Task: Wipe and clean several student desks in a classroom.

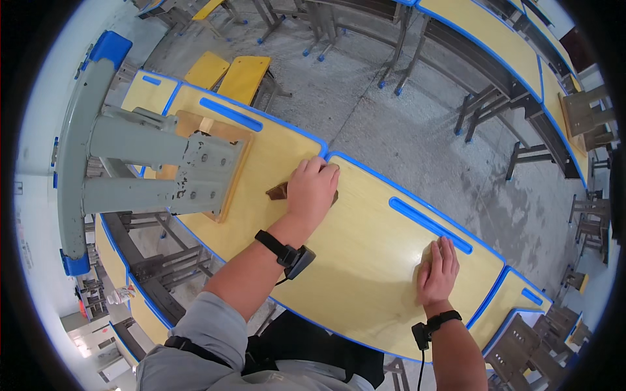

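Note:
Under my left hand (313, 190) is a crumpled dark brown cloth (278, 192), pressed to the yellow desktop (352, 273) near the seam between two adjoining desks. Only the cloth's edges show beyond my fingers and palm. My right hand (438, 271) lies on the desktop farther right, holding nothing, its fingertips close to the blue pencil groove (430, 225). To the left of my left hand, an upturned stool (205, 171) rests seat-down on the adjoining desktop, its grey metal legs and blue foot caps sticking out toward the left.
Blue edging (411, 190) borders the desks. Two yellow stools (244, 78) stand on the concrete floor (332, 112) beyond them. Another row of desks (479, 34) runs along the upper right. More upturned stools (523, 347) sit on a desk at the lower right. A bottle (121, 294) stands at the lower left.

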